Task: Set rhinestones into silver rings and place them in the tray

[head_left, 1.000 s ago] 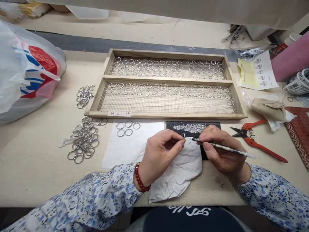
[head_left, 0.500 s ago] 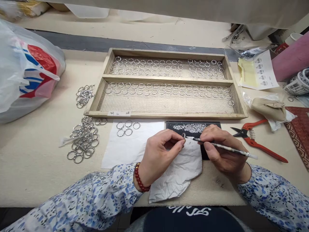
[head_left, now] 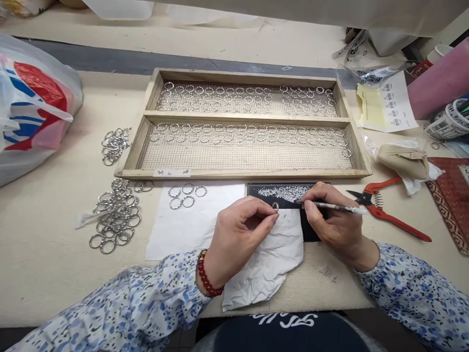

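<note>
My left hand [head_left: 242, 233] pinches a small metal ring [head_left: 275, 206] between thumb and forefinger, just above a crumpled white paper [head_left: 269, 264]. My right hand [head_left: 331, 222] grips a thin white pen-like tool [head_left: 339, 208], whose tip rests on a black tray of tiny shiny stones [head_left: 282, 192]. The tool tip sits a little to the right of the ring, apart from it. Both sleeves are blue-flecked, and a red bead bracelet circles my left wrist.
A wooden mesh tray [head_left: 242, 173] holds rows of rings beyond my hands. Loose rings [head_left: 115, 215] lie piled at left, a few [head_left: 185, 195] on white paper. Red snips [head_left: 388, 208] lie at right, a plastic bag [head_left: 32, 107] at far left, labels and tape rolls at far right.
The tool tip has drawn away from the ring and now rests on the black stone tray. The view has shifted slightly; my left hand still holds the ring.
</note>
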The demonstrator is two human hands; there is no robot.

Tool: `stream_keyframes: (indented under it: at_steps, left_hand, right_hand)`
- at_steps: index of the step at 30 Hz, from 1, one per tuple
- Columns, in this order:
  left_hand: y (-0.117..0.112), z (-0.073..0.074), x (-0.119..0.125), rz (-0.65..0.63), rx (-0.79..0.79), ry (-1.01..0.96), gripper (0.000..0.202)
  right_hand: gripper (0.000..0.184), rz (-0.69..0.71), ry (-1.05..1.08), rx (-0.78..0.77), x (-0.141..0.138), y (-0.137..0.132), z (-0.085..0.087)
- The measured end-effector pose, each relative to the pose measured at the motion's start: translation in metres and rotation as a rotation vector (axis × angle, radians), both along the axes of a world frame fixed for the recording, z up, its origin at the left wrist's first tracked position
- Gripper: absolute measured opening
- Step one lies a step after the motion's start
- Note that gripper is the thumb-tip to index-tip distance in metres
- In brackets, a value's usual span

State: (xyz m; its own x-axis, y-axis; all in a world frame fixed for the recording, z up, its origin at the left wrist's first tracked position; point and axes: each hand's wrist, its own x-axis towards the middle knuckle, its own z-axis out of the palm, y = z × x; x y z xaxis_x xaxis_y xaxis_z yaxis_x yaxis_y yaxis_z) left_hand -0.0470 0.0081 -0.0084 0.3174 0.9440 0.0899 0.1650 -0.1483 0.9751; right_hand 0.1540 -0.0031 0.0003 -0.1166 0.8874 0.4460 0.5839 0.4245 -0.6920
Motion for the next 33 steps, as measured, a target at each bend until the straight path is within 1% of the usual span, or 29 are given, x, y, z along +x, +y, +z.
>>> stream_keyframes:
  at_steps: [11,15,17,20,23,26,33]
  left_hand:
    - [-0.0001,0.0016,0.0003,-0.004,0.001,0.015,0.005]
    - [-0.0002,0.0007,0.0003,-0.003,0.003,0.021,0.004]
    - [-0.0004,0.0002,-0.0001,-0.003,0.001,0.024,0.004]
    - [-0.0004,-0.0003,-0.0005,-0.001,0.001,0.011,0.004]
    - [-0.0002,-0.0003,0.0000,0.001,0.005,0.002,0.004]
    - [-0.0004,-0.0002,0.0007,0.004,0.006,0.009,0.004]
    - [-0.0005,-0.0006,0.0005,0.008,0.012,0.019,0.004]
  right_hand:
    - [0.006,0.004,0.010,0.006,-0.0013,0.0007,-0.0003]
    - [0.009,0.011,0.069,0.033,-0.0012,-0.0020,0.0021]
    - [0.012,0.043,0.137,0.049,-0.0017,-0.0040,0.0027]
    - [0.019,0.155,0.241,0.061,-0.0030,-0.0064,0.0020]
    - [0.026,0.232,0.269,0.046,-0.0035,-0.0075,0.0008]
    - [0.027,0.235,0.262,0.031,-0.0031,-0.0080,0.0009]
    - [0.025,0.227,0.250,0.025,-0.0032,-0.0079,0.0019]
